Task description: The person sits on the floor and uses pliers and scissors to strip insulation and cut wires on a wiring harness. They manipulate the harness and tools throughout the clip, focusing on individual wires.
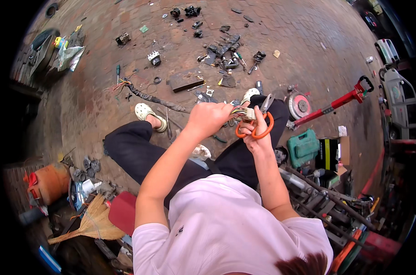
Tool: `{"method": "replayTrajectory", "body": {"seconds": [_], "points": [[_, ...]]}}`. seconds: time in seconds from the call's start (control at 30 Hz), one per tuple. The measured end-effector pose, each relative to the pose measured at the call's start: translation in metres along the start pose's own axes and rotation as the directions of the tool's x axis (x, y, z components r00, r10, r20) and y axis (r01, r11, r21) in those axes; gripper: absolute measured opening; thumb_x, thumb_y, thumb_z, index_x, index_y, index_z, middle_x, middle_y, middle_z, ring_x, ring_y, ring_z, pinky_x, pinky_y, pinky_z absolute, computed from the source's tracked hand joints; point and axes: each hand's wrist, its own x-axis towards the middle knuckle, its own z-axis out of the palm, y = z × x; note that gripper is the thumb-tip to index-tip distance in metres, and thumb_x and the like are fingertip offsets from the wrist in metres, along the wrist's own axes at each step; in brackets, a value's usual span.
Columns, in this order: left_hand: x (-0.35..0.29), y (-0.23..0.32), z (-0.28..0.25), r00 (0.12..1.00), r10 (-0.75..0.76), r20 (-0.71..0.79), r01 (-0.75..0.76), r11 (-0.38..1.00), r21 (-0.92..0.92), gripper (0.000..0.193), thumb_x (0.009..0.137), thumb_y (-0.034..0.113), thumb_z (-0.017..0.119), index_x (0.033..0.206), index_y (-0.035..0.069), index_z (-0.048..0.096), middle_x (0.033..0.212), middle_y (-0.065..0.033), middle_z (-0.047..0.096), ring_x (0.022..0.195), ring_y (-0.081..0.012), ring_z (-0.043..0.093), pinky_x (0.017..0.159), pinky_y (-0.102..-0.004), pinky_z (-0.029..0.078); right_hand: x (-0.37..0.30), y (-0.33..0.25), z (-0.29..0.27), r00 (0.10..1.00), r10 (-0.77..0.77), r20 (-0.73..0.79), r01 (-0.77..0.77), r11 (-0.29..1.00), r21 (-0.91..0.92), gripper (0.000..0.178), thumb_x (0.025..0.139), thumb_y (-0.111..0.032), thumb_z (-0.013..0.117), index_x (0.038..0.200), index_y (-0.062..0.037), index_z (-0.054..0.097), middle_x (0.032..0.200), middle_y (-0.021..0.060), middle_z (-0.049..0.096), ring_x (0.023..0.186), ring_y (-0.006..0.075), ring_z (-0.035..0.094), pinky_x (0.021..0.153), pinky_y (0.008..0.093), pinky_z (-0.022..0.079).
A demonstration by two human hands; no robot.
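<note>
My left hand (208,120) is closed round the end of a dark, tape-wrapped wiring harness (158,99). Thin coloured wires (238,110) run from its fingers into a pale plastic connector (249,114). The fingers of my right hand (258,140) hold that connector, and a pair of orange-handled scissors (270,126) hangs on the same hand, blades pointing away from me. The harness stretches out to the left across the brick floor, where its far end fans into loose bare-looking wires (121,83). Part of the harness is hidden behind my left hand.
A screwdriver (118,72), a metal block (186,81) and several greasy parts (224,50) lie ahead. To the right are a disc (299,105), a red long-handled jack (329,108) and a green case (303,147). A straw broom (96,220) and orange gas cylinder (52,183) are at left.
</note>
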Motion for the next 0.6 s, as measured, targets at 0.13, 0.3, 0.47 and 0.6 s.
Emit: {"method": "replayTrajectory", "body": {"seconds": [0.13,0.3,0.47,0.6], "points": [[-0.002,-0.007,-0.004,0.995,0.099,0.033,-0.100,0.994,0.049,0.023,0.078,0.031,0.065,0.074,0.012,0.053,0.060,-0.0004,0.053,0.055,-0.0189,0.059,0.046,-0.0316,0.045,0.000,0.016,-0.007,0.990,0.139,-0.035,-0.138,0.989,0.049,0.023,0.093,-0.030,0.053,0.098,-0.0082,0.050,0.077,0.0011,0.051,0.049,0.0045,0.035,0.040,0.0167,0.028],[-0.006,-0.008,-0.008,0.986,0.168,0.013,-0.168,0.984,0.060,0.020,0.077,0.030,0.063,0.074,0.013,0.052,0.061,0.0012,0.049,0.056,-0.0151,0.057,0.046,-0.0306,0.044,-0.010,0.018,-0.009,0.925,0.366,0.100,-0.378,0.909,0.173,0.026,0.095,-0.028,0.049,0.097,-0.0024,0.054,0.073,0.0020,0.048,0.049,0.0051,0.036,0.039,0.0171,0.030],[-0.009,-0.010,-0.016,0.985,0.166,-0.045,-0.167,0.986,-0.022,0.023,0.076,0.032,0.065,0.075,0.012,0.054,0.061,0.0005,0.050,0.055,-0.0168,0.057,0.046,-0.0305,0.043,-0.020,0.021,-0.009,0.801,0.469,0.374,-0.554,0.816,0.165,0.031,0.096,-0.032,0.047,0.097,-0.0013,0.054,0.071,0.0014,0.046,0.049,0.0037,0.037,0.040,0.0168,0.031],[-0.012,-0.018,-0.017,0.999,0.041,0.030,-0.037,0.991,-0.130,0.025,0.077,0.031,0.068,0.075,0.009,0.055,0.062,-0.0052,0.055,0.057,-0.0250,0.058,0.049,-0.0349,0.044,-0.019,0.020,0.008,0.965,0.207,0.160,-0.213,0.977,0.019,0.038,0.096,-0.039,0.047,0.099,-0.0021,0.055,0.074,0.0059,0.051,0.050,0.0045,0.037,0.045,0.0184,0.032]]}}
